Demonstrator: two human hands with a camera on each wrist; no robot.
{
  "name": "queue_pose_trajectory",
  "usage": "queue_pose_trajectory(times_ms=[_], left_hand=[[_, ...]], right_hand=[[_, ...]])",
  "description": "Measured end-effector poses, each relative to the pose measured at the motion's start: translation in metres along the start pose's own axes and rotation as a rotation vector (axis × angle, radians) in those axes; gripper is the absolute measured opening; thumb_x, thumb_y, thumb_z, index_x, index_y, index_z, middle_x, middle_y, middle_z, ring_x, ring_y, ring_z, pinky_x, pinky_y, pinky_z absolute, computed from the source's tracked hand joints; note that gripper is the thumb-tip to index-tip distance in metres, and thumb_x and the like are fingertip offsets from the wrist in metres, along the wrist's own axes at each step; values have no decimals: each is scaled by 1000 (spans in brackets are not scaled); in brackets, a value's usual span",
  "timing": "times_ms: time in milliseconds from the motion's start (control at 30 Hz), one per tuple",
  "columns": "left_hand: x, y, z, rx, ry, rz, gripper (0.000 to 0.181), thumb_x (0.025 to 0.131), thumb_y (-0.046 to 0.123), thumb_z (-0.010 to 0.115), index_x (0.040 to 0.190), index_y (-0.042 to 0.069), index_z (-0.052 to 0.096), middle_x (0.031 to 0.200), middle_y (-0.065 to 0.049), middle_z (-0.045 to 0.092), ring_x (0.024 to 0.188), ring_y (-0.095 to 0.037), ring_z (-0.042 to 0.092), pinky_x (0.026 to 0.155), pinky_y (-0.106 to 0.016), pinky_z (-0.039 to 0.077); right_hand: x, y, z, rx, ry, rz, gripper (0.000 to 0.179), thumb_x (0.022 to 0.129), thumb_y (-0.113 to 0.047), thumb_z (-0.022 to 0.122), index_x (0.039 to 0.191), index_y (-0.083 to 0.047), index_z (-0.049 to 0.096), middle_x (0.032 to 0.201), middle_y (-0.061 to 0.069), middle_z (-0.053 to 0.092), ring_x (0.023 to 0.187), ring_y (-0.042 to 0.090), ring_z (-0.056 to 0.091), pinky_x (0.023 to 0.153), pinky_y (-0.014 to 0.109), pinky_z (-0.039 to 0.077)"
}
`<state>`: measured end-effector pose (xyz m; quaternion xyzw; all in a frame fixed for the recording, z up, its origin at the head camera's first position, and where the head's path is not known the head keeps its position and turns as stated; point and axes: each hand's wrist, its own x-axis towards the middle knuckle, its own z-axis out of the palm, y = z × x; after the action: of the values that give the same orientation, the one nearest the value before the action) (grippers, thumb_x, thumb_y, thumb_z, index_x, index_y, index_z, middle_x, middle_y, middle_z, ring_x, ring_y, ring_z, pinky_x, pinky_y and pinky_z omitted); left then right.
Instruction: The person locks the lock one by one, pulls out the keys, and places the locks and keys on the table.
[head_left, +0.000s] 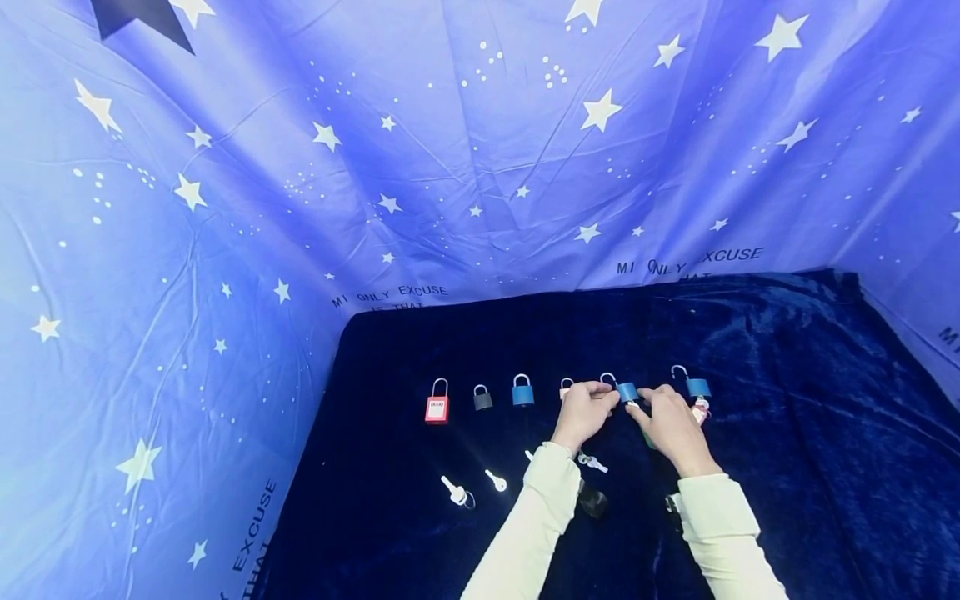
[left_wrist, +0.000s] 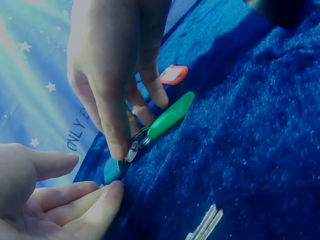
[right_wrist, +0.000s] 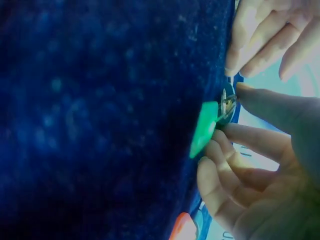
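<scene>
One blue lock point(head_left: 626, 392) between the hands, on or just above the cloth point(head_left: 832, 467), and its shackle point(head_left: 608, 376) looks open! That points up and left, away from the person; the long axis slants down rightward to the key point(right_wrist: 229, 105) end, green tag point(right_wrist: 204, 130) beside it. Right hand point(head_left: 675, 425): thumb and forefinger closed about the keyed end, likely to work the key. Left hand point(head_left: 585, 414): fingers nearly straight, tips at the lock's edge, probably steadying it. Farther left, a black lock point(head_left: 483, 402), a red lock point(head_left: 437, 409); loose keys point(head_left: 457, 495) nearer the person, perhaps for pairing.
</scene>
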<state>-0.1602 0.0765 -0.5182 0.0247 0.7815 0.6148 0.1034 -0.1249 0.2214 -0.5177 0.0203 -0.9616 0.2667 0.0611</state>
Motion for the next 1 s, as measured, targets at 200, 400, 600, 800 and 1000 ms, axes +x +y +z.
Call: queue_pose_trajectory(times_ms=[200,400,600,800,1000], left_hand=[[-1,1,5,13,24,-8,20,89,10,69,105,-2,73,93,-8,76,81,-11,72,70,-18,55],[-3,0,10,-15,87,-32,15,87,6,71,98,-1,75,87,-8,76,79,-9,70,71,-18,54],[-4,0,11,-84,137,-50,10,84,2,73,93,-3,76,81,-10,76,75,-8,69,70,-19,54],[-5,2,15,-152,170,-64,8,82,-1,75,90,-2,76,78,-9,75,72,-8,69,68,-18,54],[-3,5,14,-228,147,-45,10,82,-3,73,92,-3,76,81,-13,76,77,-22,74,70,-23,58]], right_hand=[[1,1,2,63,44,29,30,91,-15,69,107,10,67,89,20,63,84,36,62,77,53,49],[2,0,3,112,83,80,21,89,-13,71,98,6,69,82,14,66,75,29,64,69,45,50],[2,-5,-2,171,83,119,19,88,-12,73,95,5,69,80,14,72,74,29,67,69,43,52],[2,-7,-4,264,41,151,21,91,-9,69,101,9,63,92,23,73,85,35,73,83,53,53],[4,-5,-9,296,25,161,23,94,-11,67,105,8,62,95,24,72,86,33,73,80,46,55]])
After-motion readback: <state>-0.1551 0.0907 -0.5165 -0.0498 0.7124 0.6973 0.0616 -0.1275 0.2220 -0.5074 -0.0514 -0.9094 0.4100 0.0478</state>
